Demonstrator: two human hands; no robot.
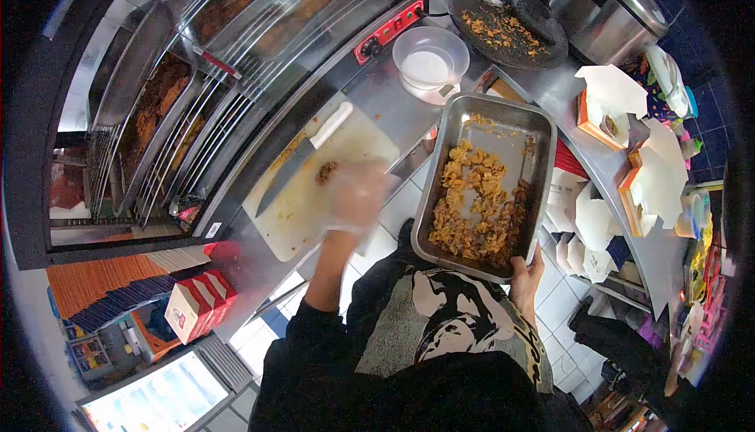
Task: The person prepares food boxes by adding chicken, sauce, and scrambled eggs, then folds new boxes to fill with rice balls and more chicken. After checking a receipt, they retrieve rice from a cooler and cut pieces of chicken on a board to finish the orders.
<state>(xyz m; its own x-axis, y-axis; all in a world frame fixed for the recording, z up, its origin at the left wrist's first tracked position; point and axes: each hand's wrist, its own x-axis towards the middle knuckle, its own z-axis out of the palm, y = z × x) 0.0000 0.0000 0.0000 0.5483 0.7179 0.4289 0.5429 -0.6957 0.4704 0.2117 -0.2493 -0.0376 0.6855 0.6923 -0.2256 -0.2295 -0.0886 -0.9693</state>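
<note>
My right hand grips the near right corner of a metal tray, held up in front of my body. Chopped, browned meat covers much of the tray's floor, mostly toward the near end. My left hand, seemingly in a clear plastic glove, is smeared by motion over the right edge of a pale cutting board; its fingers cannot be made out. On the board lie a knife with a white handle and a small clump of meat, close to that hand.
A glass-fronted food cabinet lines the left. Beyond the tray stand a clear plastic bowl and a dark round pan with scraps. Open food boxes line the right counter. Folded cartons sit lower left. Another person's dark-clothed leg shows lower right.
</note>
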